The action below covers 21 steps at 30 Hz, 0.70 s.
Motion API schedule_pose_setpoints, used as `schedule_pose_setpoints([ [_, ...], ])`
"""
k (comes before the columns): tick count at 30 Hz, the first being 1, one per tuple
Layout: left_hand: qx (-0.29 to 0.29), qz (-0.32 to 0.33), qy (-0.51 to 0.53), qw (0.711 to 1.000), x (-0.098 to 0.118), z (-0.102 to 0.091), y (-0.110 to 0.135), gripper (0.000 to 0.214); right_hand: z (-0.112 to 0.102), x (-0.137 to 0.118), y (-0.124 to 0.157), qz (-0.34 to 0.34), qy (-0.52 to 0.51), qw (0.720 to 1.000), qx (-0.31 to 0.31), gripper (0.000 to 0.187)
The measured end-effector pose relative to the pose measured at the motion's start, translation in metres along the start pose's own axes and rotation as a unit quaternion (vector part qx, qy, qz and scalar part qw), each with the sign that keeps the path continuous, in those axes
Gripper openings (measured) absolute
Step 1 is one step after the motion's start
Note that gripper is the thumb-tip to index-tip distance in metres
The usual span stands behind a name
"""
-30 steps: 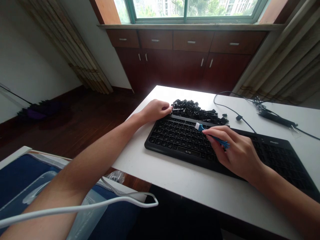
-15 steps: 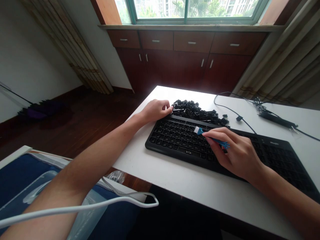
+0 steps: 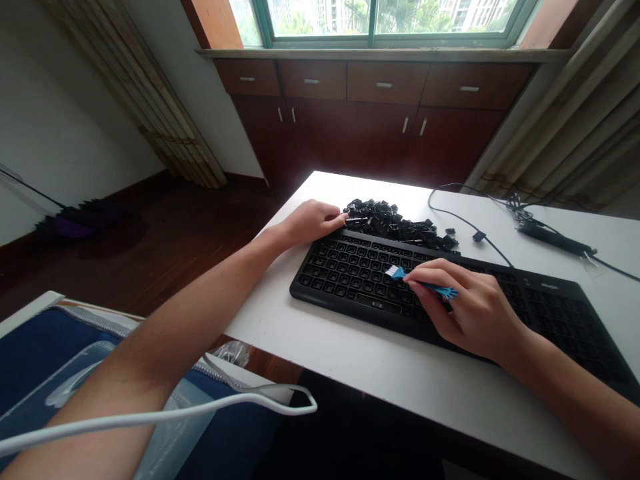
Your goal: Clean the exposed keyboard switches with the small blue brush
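Note:
A black keyboard (image 3: pixel 350 277) with its keycaps taken off lies on the white table (image 3: pixel 380 373). My right hand (image 3: pixel 467 307) is closed on a small blue brush (image 3: pixel 417 283), whose white bristles touch the middle rows of the keyboard. My left hand (image 3: pixel 311 221) rests curled on the keyboard's far left corner, its fingers against the frame. Behind the keyboard lies a heap of loose black keycaps (image 3: pixel 393 223).
A black cable with a plug (image 3: pixel 477 235) and a black adapter (image 3: pixel 555 240) lie at the back right of the table. A blue bag with a white cord (image 3: pixel 165 417) sits at my lower left. Dark wooden cabinets (image 3: pixel 380 120) stand under the window.
My right hand has drawn the brush toward me, from the upper key rows down to the middle rows. My left hand has stayed at the corner.

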State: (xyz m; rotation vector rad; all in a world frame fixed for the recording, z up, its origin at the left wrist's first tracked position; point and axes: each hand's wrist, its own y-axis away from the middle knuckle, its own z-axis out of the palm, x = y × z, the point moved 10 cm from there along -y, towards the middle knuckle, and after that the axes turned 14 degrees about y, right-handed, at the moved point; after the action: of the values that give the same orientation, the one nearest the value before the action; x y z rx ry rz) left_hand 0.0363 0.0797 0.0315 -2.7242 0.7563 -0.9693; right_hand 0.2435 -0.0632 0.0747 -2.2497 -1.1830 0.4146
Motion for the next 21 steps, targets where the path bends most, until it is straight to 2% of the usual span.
schedule_pose_setpoints([
  [6, 0.006, 0.007, 0.003, 1.0, 0.001, 0.0001, 0.0005, 0.044, -0.0006, -0.0002, 0.0011, -0.003, -0.005, 1.0, 0.002, 0.028],
  [12, 0.021, 0.008, 0.023, 0.999, 0.0012, -0.0017, 0.0008, 0.031, -0.0027, -0.0031, -0.0005, -0.013, -0.029, 1.0, 0.004, 0.023],
  [16, 0.014, 0.004, 0.036, 0.999, 0.0014, -0.001, 0.0009, 0.03, -0.0018, -0.0034, -0.0005, -0.015, 0.025, 1.0, 0.009, 0.025],
  [21, 0.009, 0.002, 0.031, 0.999, 0.001, -0.0004, 0.0006, 0.032, -0.004, -0.0086, 0.0025, -0.042, 0.083, 0.996, 0.02, 0.04],
])
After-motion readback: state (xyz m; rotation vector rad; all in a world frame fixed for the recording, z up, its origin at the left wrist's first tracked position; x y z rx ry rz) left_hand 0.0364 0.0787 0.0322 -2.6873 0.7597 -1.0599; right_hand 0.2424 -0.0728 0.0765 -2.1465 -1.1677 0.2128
